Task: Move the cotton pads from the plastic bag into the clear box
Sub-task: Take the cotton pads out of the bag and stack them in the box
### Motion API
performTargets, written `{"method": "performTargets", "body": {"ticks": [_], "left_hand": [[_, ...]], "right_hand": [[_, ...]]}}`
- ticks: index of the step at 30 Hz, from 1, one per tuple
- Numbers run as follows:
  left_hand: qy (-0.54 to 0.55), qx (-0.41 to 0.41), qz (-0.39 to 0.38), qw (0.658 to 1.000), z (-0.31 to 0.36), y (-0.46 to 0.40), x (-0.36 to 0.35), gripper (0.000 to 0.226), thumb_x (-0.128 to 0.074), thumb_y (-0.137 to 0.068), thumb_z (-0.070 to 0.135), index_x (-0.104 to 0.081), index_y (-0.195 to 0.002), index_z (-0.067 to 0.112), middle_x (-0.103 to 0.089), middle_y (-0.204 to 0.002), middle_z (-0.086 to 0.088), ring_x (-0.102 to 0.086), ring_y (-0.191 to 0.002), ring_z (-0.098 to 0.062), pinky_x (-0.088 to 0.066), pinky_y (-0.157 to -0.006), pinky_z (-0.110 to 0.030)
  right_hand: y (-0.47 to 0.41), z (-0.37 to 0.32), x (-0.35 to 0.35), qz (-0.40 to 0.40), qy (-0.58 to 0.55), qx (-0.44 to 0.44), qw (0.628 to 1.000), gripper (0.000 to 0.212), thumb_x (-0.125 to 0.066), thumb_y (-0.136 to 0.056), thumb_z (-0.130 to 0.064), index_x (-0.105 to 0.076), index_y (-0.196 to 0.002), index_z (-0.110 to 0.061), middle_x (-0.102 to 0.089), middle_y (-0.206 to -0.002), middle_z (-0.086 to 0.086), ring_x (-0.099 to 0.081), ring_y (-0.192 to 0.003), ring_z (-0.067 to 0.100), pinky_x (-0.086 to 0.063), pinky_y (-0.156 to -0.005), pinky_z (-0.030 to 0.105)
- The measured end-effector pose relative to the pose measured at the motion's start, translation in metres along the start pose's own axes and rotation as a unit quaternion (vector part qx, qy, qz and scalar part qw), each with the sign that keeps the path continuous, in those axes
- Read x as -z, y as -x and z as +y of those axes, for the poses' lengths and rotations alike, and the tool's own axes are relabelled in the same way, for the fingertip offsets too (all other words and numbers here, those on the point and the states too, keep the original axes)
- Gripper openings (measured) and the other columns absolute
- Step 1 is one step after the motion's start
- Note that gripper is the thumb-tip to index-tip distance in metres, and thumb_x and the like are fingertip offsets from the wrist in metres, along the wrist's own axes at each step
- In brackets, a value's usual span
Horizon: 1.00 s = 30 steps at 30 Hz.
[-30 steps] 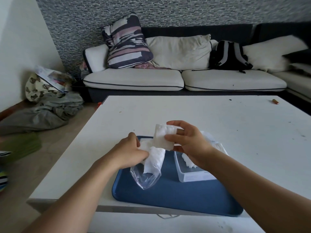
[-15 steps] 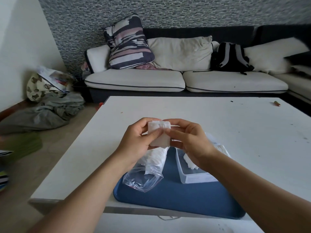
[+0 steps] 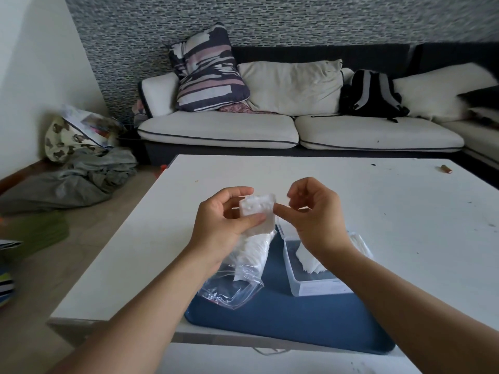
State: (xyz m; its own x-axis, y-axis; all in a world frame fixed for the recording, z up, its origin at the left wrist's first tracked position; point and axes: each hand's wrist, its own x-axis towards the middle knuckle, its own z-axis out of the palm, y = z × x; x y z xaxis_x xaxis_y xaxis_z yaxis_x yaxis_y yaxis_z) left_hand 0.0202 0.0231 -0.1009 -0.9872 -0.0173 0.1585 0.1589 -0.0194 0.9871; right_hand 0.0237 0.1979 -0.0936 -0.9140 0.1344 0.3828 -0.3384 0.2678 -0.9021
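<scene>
1. Stack of white square cotton pads (image 3: 258,209) is held above the table, gripped in the left hand (image 3: 224,220) between thumb and curled fingers. Half a second ago both hands pinched it; the right hand (image 3: 314,211) has now let go and sits just beside the stack, fingers curled, index tip near the stack's right edge, holding nothing.
2. Clear plastic zip bag (image 3: 237,276) hangs from under the left hand, more white pads visible inside; its lower end lies on the dark blue rectangular tray (image 3: 297,319). Its position is much as in the earlier frame.
3. Clear rectangular plastic box (image 3: 305,284) stands on the tray to the right of the bag, white pads (image 3: 307,260) already inside. The right wrist covers part of its far side.
4. Tray rests on the white table (image 3: 378,206), near its front edge.
5. Beyond the table: cream sofa (image 3: 270,128) with a striped cushion (image 3: 208,74) and a black backpack (image 3: 371,94).
</scene>
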Motion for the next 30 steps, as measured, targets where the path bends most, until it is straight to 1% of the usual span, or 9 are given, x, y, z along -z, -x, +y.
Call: {"method": "performTargets", "body": {"ticks": [2,5,9,12,16,18,21,27,30], "left_hand": [[0.009,-0.005,0.004,1.000,0.000,0.001,-0.005,0.048,-0.091,-0.067,0.005,-0.075,-0.106,0.026,-0.077,-0.104,-0.004,-0.074,-0.095,-0.019,-0.061,-0.082,-0.032],[0.026,0.001,0.004,1.000,0.001,0.001,-0.009,0.043,-0.089,-0.069,0.005,-0.076,-0.104,0.027,-0.078,-0.103,-0.004,-0.075,-0.098,-0.023,-0.061,-0.080,-0.035],[0.054,0.016,0.003,0.998,0.006,0.004,-0.012,0.042,-0.092,-0.061,0.013,-0.079,-0.096,0.031,-0.079,-0.102,-0.003,-0.076,-0.097,-0.024,-0.062,-0.080,-0.040],[0.055,0.019,-0.012,0.998,0.008,0.007,-0.014,0.040,-0.091,-0.064,0.012,-0.078,-0.097,0.031,-0.079,-0.102,-0.001,-0.076,-0.096,-0.025,-0.062,-0.080,-0.040],[0.068,0.024,-0.025,0.997,0.011,0.011,-0.016,0.059,-0.091,-0.047,0.033,-0.077,-0.104,0.028,-0.078,-0.109,-0.004,-0.076,-0.097,-0.024,-0.062,-0.082,-0.041],[0.080,0.044,-0.033,0.995,0.011,0.010,-0.015,0.057,-0.091,-0.053,0.026,-0.076,-0.108,0.024,-0.077,-0.109,-0.004,-0.076,-0.099,-0.025,-0.061,-0.084,-0.041],[0.109,0.089,-0.075,0.987,0.012,0.010,-0.014,0.039,-0.083,-0.068,0.012,-0.077,-0.107,0.014,-0.078,-0.105,-0.010,-0.074,-0.102,-0.031,-0.060,-0.089,-0.040],[0.171,0.141,-0.120,0.968,0.013,0.010,-0.011,0.034,-0.067,-0.087,0.003,-0.071,-0.121,0.007,-0.074,-0.118,-0.017,-0.072,-0.110,-0.033,-0.061,-0.089,-0.040],[0.178,0.147,-0.118,0.966,0.011,0.009,-0.011,0.029,-0.064,-0.089,-0.002,-0.071,-0.116,0.006,-0.073,-0.118,-0.019,-0.073,-0.107,-0.033,-0.062,-0.087,-0.040]], "right_hand": [[0.001,-0.002,0.000,-0.009,0.002,0.014,1.000,0.015,-0.082,-0.079,-0.004,-0.068,-0.076,-0.011,-0.062,-0.062,-0.003,-0.051,-0.052,0.005,-0.046,-0.054,0.015],[0.005,-0.006,-0.001,-0.052,-0.025,0.008,0.998,0.007,-0.074,-0.087,-0.006,-0.077,-0.088,-0.012,-0.075,-0.078,-0.003,-0.067,-0.071,0.007,-0.054,-0.066,0.017],[0.007,-0.008,0.001,-0.098,-0.065,-0.022,0.993,0.008,-0.074,-0.088,-0.012,-0.076,-0.096,-0.012,-0.076,-0.089,0.000,-0.069,-0.086,0.015,-0.057,-0.071,0.025],[0.008,-0.007,0.001,-0.098,-0.043,-0.017,0.994,0.020,-0.085,-0.078,-0.016,-0.072,-0.092,-0.009,-0.073,-0.085,0.004,-0.067,-0.081,0.014,-0.057,-0.072,0.028],[0.006,-0.006,0.002,-0.094,-0.070,-0.030,0.993,0.015,-0.083,-0.080,-0.014,-0.071,-0.082,-0.005,-0.073,-0.078,0.005,-0.067,-0.076,0.011,-0.057,-0.074,0.022],[0.005,-0.006,0.002,-0.093,-0.094,-0.038,0.990,0.015,-0.083,-0.080,-0.012,-0.070,-0.080,-0.004,-0.072,-0.074,0.004,-0.067,-0.073,0.011,-0.055,-0.071,0.021],[0.005,-0.006,0.002,-0.094,-0.129,-0.054,0.986,0.014,-0.081,-0.081,-0.011,-0.069,-0.079,-0.004,-0.071,-0.074,0.006,-0.066,-0.072,0.014,-0.054,-0.069,0.021],[0.004,-0.007,0.003,-0.091,-0.138,-0.065,0.984,0.016,-0.079,-0.083,-0.008,-0.065,-0.081,-0.004,-0.065,-0.074,0.009,-0.061,-0.073,0.017,-0.053,-0.066,0.022],[0.003,-0.008,0.003,-0.085,-0.169,-0.084,0.978,0.022,-0.079,-0.080,0.001,-0.059,-0.086,-0.005,-0.063,-0.078,0.013,-0.059,-0.072,0.020,-0.054,-0.064,0.023]]}}
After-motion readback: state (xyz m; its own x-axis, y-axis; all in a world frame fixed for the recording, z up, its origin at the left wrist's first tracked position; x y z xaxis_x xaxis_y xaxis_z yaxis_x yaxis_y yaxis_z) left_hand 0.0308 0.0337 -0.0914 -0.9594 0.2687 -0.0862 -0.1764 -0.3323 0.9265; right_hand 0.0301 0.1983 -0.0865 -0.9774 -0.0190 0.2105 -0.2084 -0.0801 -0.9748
